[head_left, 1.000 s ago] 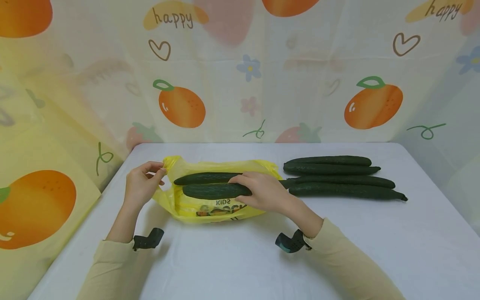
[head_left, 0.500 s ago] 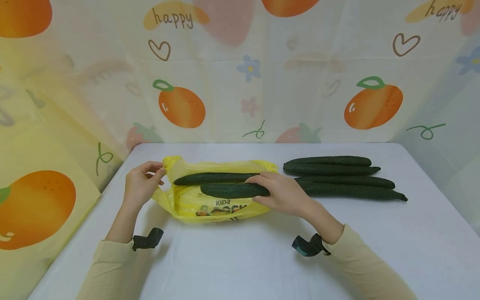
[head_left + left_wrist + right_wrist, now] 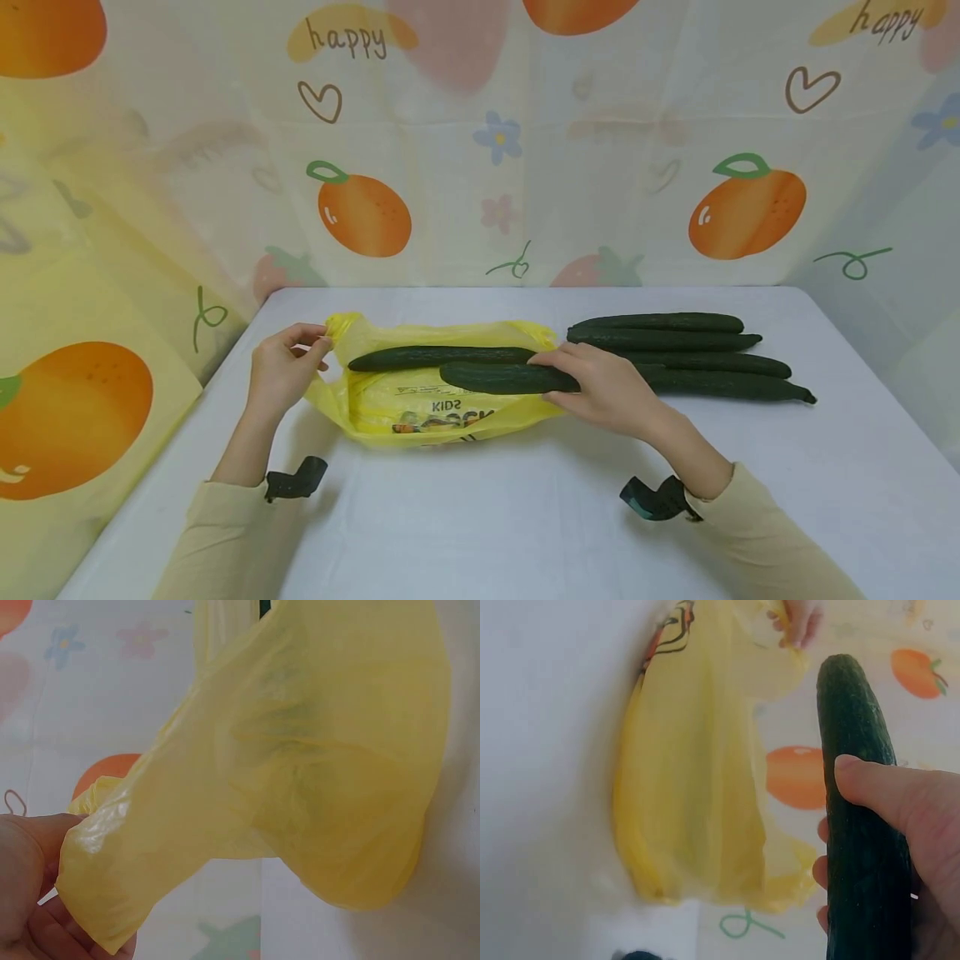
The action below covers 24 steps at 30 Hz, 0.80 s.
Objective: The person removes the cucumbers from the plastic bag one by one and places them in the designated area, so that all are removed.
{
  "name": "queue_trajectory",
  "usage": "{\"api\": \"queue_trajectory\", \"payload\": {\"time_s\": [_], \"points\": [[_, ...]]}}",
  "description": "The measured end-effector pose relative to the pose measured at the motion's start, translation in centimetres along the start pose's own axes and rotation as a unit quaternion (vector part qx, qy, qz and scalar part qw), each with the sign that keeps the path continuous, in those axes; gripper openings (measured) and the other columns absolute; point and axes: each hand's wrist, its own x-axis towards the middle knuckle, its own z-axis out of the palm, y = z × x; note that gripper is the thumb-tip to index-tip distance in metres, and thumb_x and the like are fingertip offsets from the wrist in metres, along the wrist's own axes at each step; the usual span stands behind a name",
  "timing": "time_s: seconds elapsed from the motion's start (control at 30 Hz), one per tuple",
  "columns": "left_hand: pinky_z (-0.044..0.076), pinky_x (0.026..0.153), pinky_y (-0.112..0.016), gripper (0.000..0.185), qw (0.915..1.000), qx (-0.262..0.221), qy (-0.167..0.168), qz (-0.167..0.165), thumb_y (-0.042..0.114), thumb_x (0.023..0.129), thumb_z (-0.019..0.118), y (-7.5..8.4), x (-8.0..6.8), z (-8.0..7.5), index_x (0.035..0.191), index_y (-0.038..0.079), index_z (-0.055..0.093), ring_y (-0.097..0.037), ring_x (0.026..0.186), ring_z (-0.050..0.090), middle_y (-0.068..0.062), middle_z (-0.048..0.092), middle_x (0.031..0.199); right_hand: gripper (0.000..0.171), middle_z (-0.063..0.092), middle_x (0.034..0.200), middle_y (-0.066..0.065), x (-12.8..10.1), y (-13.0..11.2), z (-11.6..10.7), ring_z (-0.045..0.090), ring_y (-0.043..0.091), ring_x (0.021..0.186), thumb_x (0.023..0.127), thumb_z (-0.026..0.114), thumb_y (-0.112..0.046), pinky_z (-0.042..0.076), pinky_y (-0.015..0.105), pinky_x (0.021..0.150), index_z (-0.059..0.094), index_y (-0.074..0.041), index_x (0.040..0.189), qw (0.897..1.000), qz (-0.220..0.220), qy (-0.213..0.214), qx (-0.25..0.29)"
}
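Note:
A yellow plastic bag [image 3: 397, 410] printed "KIDS" lies on the white table [image 3: 480, 517]. My left hand [image 3: 321, 343] pinches the bag's bunched handle at its left end; the left wrist view shows the bag [image 3: 315, 772] hanging from those fingers [image 3: 34, 900]. My right hand [image 3: 558, 379] grips a long dark green cucumber [image 3: 498, 377] that lies across the bag's right half. In the right wrist view the thumb [image 3: 885, 791] presses on this cucumber [image 3: 862, 847], with the bag [image 3: 697, 802] beyond. A second cucumber [image 3: 427, 357] lies just behind it on the bag.
Several more cucumbers [image 3: 675, 333] lie side by side on the table to the right of the bag. Fruit-printed curtains [image 3: 480, 167] close off the back and both sides. Bare table surface stretches in front of the bag.
My right hand has slid the gripped cucumber to the right, so less of it overlaps the bag. The left hand and the other cucumber have stayed put.

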Motion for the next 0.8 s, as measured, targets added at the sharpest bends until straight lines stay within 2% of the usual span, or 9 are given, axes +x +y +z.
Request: {"api": "queue_trajectory", "payload": {"time_s": [0.27, 0.5, 0.8], "points": [[0.048, 0.045, -0.02, 0.021, 1.0, -0.003, -0.001, -0.001, 0.018, 0.089, 0.059, 0.0, 0.0, 0.1, 0.102, 0.003, 0.066, -0.012, 0.056, 0.064, -0.016, 0.065, 0.091, 0.043, 0.062, 0.103, -0.003, -1.6, 1.4, -0.6, 0.058, 0.012, 0.086, 0.077, 0.074, -0.022, 0.05, 0.029, 0.069, 0.06, -0.02, 0.118, 1.0, 0.006, 0.027, -0.008], [0.048, 0.045, -0.019, 0.021, 1.0, -0.004, 0.002, 0.003, 0.018, 0.089, 0.059, 0.0, 0.1, 0.1, 0.102, 0.003, 0.066, -0.014, 0.056, 0.064, -0.016, 0.065, 0.091, 0.045, 0.062, 0.105, -0.003, -3.0, 2.7, -1.0, 0.059, 0.016, 0.087, 0.076, 0.074, -0.022, 0.05, 0.034, 0.069, 0.061, -0.02, 0.118, 0.999, 0.014, 0.048, -0.017], [0.048, 0.045, -0.019, 0.019, 1.0, 0.001, 0.005, 0.003, 0.016, 0.089, 0.06, -0.1, 0.1, 0.2, 0.101, 0.003, 0.066, -0.012, 0.055, 0.063, -0.015, 0.066, 0.09, 0.045, 0.062, 0.101, -0.004, -5.0, 4.3, -1.1, 0.058, 0.015, 0.084, 0.074, 0.076, -0.021, 0.05, 0.033, 0.066, 0.061, -0.021, 0.116, 0.997, 0.02, 0.062, -0.04]]}}
